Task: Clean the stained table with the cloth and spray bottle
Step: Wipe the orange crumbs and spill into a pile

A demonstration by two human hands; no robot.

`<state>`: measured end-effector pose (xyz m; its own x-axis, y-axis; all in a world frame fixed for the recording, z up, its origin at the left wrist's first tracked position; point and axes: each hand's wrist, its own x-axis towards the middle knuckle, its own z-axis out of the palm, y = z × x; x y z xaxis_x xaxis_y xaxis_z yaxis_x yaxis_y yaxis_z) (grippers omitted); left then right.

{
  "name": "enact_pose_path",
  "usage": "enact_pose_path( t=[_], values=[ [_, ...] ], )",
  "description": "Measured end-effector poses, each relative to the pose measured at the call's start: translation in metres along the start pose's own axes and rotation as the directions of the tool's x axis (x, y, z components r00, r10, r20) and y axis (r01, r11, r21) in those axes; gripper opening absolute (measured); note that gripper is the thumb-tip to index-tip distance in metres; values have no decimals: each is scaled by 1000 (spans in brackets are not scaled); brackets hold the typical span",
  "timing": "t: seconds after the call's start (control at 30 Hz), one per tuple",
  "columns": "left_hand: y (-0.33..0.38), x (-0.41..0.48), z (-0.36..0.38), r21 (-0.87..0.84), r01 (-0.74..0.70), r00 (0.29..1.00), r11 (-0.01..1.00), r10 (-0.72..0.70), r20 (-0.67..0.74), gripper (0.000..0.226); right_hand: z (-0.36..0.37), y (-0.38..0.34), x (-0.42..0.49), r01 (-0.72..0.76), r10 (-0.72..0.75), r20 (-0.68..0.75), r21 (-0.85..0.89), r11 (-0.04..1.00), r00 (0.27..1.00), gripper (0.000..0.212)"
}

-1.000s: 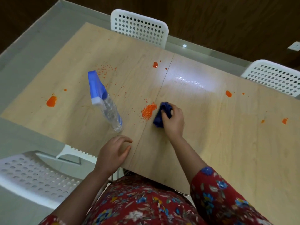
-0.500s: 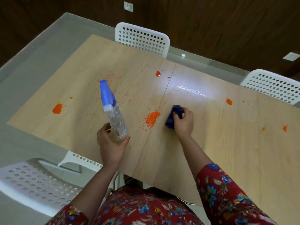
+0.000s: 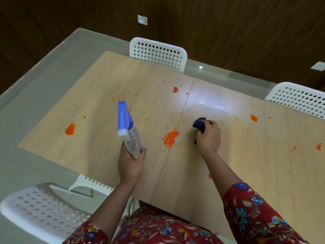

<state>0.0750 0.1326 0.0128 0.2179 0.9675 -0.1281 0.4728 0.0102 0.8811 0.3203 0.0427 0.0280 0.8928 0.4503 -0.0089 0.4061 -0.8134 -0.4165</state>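
left hand (image 3: 129,162) grips spray bottle (image 3: 131,136); right hand (image 3: 208,136) grips cloth (image 3: 198,123).

The counter (image 3: 237,173) looks like pale wood-grain laminate, smooth, with a glossy sheen where light glares off it. The spray bottle (image 3: 131,140) has a clear plastic body and a blue and white plastic head. The cloth (image 3: 198,123) is soft, dark blue, crumpled fabric. The chairs (image 3: 158,53) are white perforated plastic, matt. The wall (image 3: 228,23) is dark, grained wood panelling.
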Motion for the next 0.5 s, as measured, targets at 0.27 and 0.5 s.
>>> enact_pose_path(
  t=[0.27,0.5],
  values=[
    [18,15,-8,4,30,999,1000,-30,42,19,-15,33,-28,93,-69,118,-207,974,991,63],
    [68,20,34,-159,-162,940,974,201,274,59,-48,59,-36,128,-129,43,35,991,991,39]
  ],
)
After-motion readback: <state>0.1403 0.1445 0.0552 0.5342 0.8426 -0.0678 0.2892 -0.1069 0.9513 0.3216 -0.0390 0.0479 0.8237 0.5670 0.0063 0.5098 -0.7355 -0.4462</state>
